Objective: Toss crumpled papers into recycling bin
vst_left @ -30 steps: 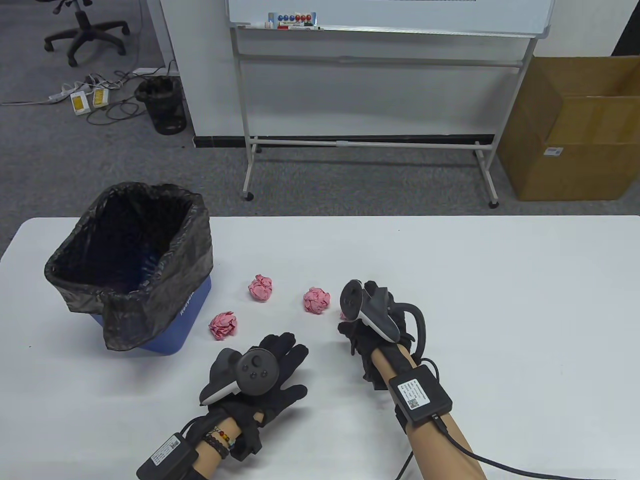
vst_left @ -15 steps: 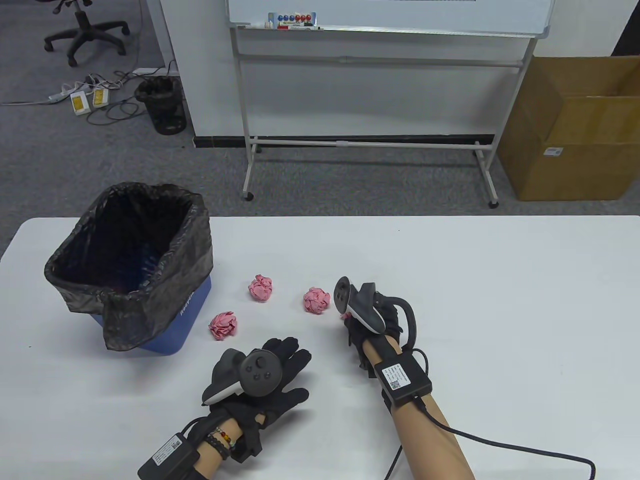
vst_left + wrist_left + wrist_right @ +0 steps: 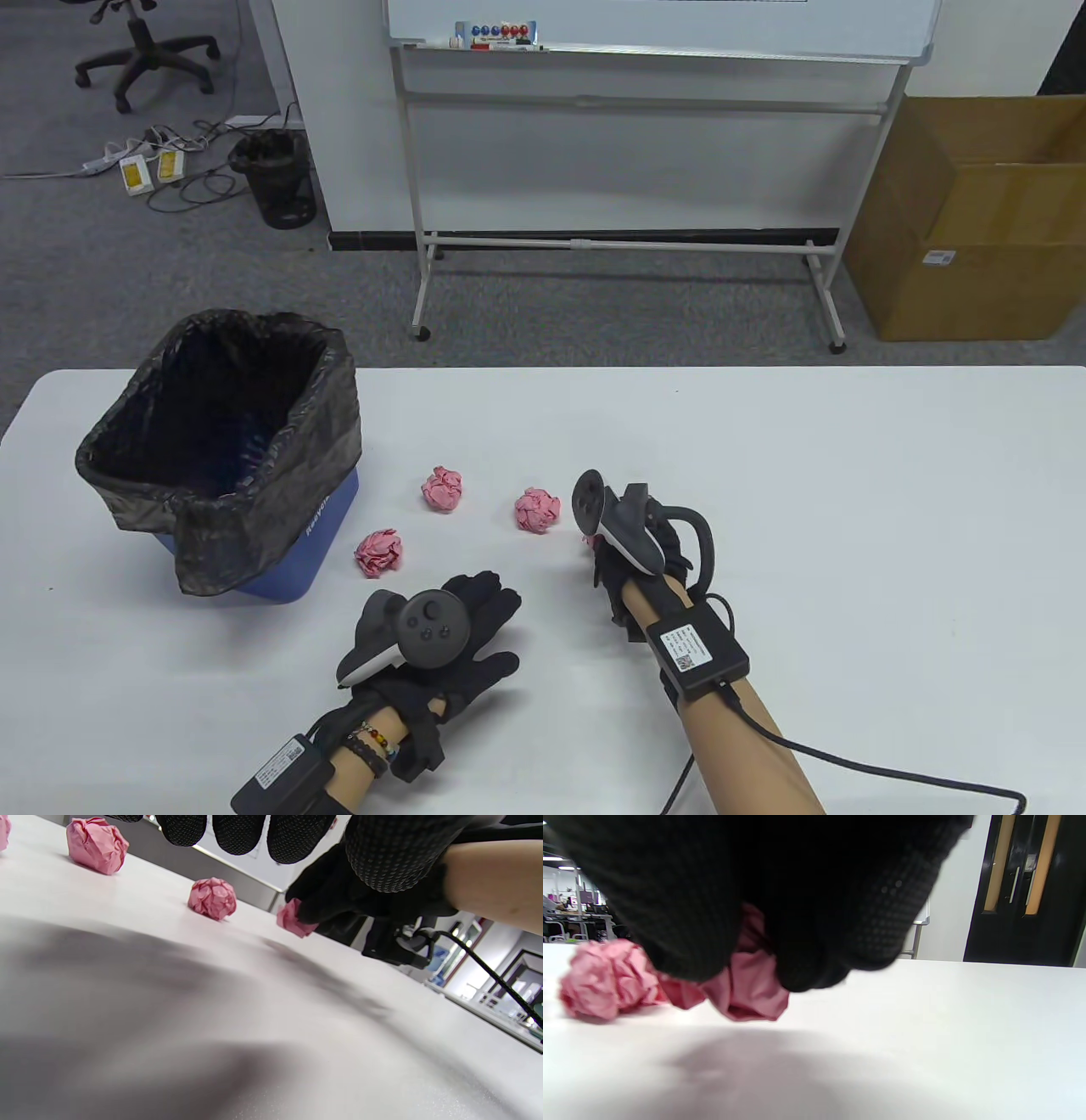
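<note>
Right hand [image 3: 632, 556] grips pink paper ball [image 3: 742, 993] low over worktop [image 3: 848, 509], centre. Left hand [image 3: 450, 632] flat, fingers spread, holding nothing. Bin [image 3: 216, 450] at 9 o'clock, three balls [image 3: 537, 509] between. Risks: loose fingertip grip drops ball; long throw clips floppy liner, bounces off rim.

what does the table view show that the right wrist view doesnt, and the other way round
Only the table view shows the bin with its black liner, the left hand flat on the table, and two more pink paper balls near the bin. Only the right wrist view shows the right hand's fingers gripping a pink ball low over the table. Both show the right hand and the loose ball beside it.
</note>
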`<state>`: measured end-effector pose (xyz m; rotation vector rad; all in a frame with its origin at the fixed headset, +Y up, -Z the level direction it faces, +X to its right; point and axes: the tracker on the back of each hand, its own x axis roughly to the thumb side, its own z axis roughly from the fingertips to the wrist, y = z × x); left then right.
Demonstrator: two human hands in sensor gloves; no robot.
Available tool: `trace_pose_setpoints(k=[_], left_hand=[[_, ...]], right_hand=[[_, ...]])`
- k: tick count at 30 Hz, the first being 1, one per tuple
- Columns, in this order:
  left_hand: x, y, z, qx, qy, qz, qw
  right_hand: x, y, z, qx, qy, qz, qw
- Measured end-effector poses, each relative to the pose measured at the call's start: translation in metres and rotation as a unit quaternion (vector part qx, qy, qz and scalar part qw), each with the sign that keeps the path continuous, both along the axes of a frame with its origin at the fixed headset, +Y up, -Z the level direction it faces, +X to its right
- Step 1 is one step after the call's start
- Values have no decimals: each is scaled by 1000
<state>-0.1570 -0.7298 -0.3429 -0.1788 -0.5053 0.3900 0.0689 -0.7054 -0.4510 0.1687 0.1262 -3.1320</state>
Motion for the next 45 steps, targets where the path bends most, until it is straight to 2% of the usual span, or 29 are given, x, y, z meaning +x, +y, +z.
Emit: trace_pose_setpoints(k=[10,17,23,29,37,41,42,45], left_hand=[[-9,-3,-5,-39,19,67,997],[-20,-8,-12,-110,30,187,976],[-24,-7,-12,-137,25,243,960],[-23,-11,-13,-180,20,293,939],[-21,-10,-12,-183,9,312,932],[-21,-9,-13,-180,15,309,934],[-22,-9,-14,-175,21,306,936],[-23,-9,-15,-180,22,312,933]], right_hand=[[4,28,51,9,30,-63,998],[-3,35,88,0,75,-131,989],[-15,34,109,-9,111,-184,977],[-25,28,119,-22,145,-243,959],[-29,15,119,-60,159,-363,916],[-26,9,119,-79,154,-389,905],[-25,7,118,-91,154,-405,897],[-23,4,120,-92,162,-410,893]])
